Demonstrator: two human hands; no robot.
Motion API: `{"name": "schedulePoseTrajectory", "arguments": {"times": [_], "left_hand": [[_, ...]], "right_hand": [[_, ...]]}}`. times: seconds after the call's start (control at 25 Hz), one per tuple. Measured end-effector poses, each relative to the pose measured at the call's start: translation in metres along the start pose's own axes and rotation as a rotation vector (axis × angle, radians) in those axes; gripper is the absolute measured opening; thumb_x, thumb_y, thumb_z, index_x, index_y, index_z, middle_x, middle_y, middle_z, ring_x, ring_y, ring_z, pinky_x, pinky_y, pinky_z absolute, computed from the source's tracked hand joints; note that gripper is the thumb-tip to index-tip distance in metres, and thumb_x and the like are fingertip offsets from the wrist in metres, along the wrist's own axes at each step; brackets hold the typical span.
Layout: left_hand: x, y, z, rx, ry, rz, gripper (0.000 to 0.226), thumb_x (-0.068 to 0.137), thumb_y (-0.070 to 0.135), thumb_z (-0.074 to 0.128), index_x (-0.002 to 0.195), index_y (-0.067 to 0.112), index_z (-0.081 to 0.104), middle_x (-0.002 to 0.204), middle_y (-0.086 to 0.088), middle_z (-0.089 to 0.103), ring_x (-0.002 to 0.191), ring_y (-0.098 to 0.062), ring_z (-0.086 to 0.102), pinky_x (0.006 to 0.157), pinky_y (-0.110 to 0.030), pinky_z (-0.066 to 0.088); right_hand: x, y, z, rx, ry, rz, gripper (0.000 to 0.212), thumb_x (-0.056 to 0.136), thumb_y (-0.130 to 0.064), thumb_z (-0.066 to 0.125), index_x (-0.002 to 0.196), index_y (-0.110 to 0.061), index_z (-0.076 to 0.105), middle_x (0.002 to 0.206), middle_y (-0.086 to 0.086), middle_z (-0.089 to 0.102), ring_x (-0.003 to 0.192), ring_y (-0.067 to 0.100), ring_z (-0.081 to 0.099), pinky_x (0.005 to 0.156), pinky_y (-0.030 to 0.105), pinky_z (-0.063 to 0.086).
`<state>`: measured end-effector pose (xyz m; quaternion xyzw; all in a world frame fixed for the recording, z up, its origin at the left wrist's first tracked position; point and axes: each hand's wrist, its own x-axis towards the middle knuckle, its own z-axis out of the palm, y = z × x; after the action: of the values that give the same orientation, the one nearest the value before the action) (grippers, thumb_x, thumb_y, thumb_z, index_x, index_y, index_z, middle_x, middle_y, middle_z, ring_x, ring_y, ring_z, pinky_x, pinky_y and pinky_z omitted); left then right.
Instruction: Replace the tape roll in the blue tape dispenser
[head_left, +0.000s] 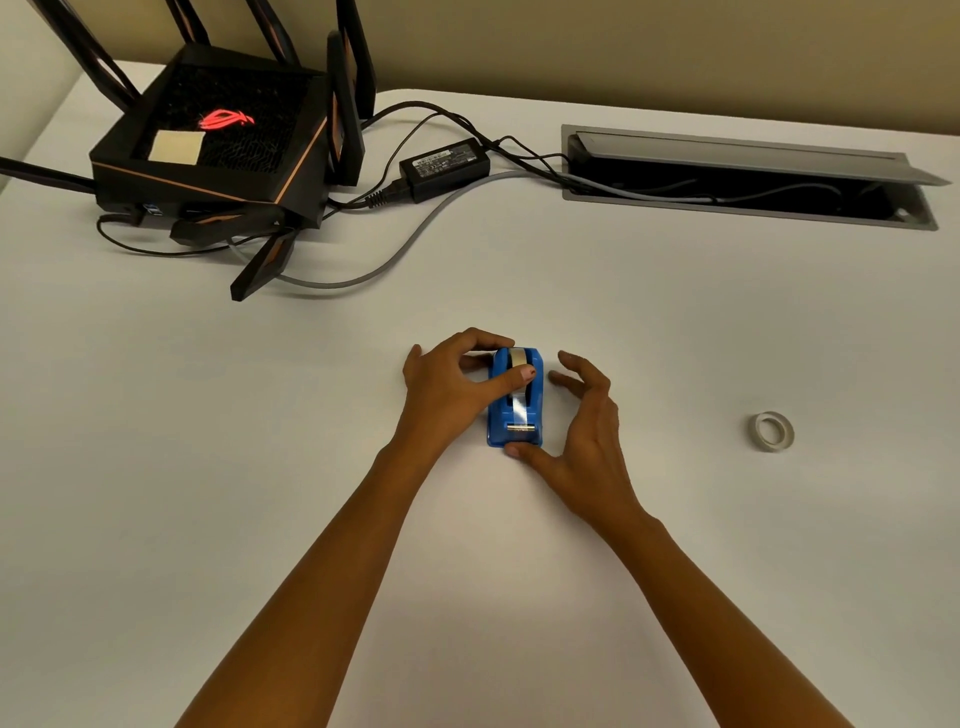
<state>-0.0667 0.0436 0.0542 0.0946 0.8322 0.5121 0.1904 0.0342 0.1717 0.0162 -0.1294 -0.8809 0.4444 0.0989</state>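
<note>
The blue tape dispenser (535, 410) stands on the white table (519, 291), its metal cutter toward me. A tape roll (518, 358) sits in its slot, with a strip running down to the cutter. My left hand (447, 384) grips the dispenser from the left, its thumb pressed on top of the roll and its fingers curled over the far end. My right hand (587, 431) cups the right side with fingers spread; its thumb touches the near end and the fingers stay apart from the body. A second, loose tape roll (773, 431) lies flat on the table to the right.
A black router (218, 150) with antennas and a red glowing logo stands at the back left. Its power adapter (444, 169) and several cables trail across the table into an open metal cable tray (748, 179) at the back right.
</note>
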Motion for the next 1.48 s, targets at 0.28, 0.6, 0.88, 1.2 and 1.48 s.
{"name": "schedulePoseTrajectory", "arguments": {"times": [0.28, 0.6, 0.88, 1.2, 1.48], "left_hand": [[0.002, 0.002, 0.000, 0.008, -0.008, -0.036, 0.038, 0.069, 0.043, 0.073, 0.101, 0.026, 0.062, 0.106, 0.005, 0.068, 0.095, -0.012, 0.063, 0.091, -0.031, 0.050], [0.005, 0.001, -0.001, -0.015, -0.025, -0.055, 0.038, 0.070, 0.040, 0.072, 0.103, 0.024, 0.063, 0.112, -0.001, 0.068, 0.100, -0.016, 0.063, 0.108, -0.055, 0.033], [0.007, -0.003, 0.000, -0.030, -0.033, -0.057, 0.037, 0.070, 0.043, 0.072, 0.101, 0.027, 0.062, 0.111, 0.001, 0.068, 0.100, -0.015, 0.063, 0.108, -0.056, 0.032], [0.004, 0.004, 0.005, 0.045, 0.019, -0.076, 0.033, 0.072, 0.045, 0.070, 0.097, 0.028, 0.059, 0.106, 0.006, 0.066, 0.097, -0.012, 0.060, 0.110, -0.052, 0.030], [0.001, 0.016, -0.001, -0.024, -0.004, -0.128, 0.031, 0.079, 0.048, 0.059, 0.097, 0.024, 0.067, 0.106, 0.005, 0.069, 0.103, -0.014, 0.059, 0.104, -0.043, 0.041]], "right_hand": [[0.004, -0.015, 0.011, 0.227, -0.005, 0.121, 0.096, 0.059, -0.008, 0.087, 0.133, -0.015, 0.025, 0.132, 0.001, 0.043, 0.114, 0.011, 0.046, 0.103, 0.034, 0.038], [0.002, -0.019, 0.016, 0.241, 0.012, 0.134, 0.096, 0.057, -0.013, 0.087, 0.133, -0.012, 0.028, 0.133, 0.005, 0.044, 0.115, 0.014, 0.045, 0.105, 0.038, 0.036], [0.003, -0.020, 0.014, 0.216, 0.013, 0.129, 0.096, 0.056, -0.021, 0.082, 0.134, -0.006, 0.029, 0.136, 0.013, 0.044, 0.117, 0.021, 0.046, 0.107, 0.045, 0.036], [-0.006, -0.007, 0.008, 0.124, -0.048, 0.025, 0.089, 0.067, -0.021, 0.083, 0.135, -0.022, 0.026, 0.137, 0.000, 0.042, 0.120, 0.012, 0.043, 0.107, 0.040, 0.038], [-0.042, 0.000, -0.005, 0.055, -0.068, -0.001, 0.078, 0.073, -0.054, 0.069, 0.130, -0.051, 0.017, 0.135, -0.019, 0.042, 0.121, -0.004, 0.042, 0.100, 0.012, 0.031]]}}
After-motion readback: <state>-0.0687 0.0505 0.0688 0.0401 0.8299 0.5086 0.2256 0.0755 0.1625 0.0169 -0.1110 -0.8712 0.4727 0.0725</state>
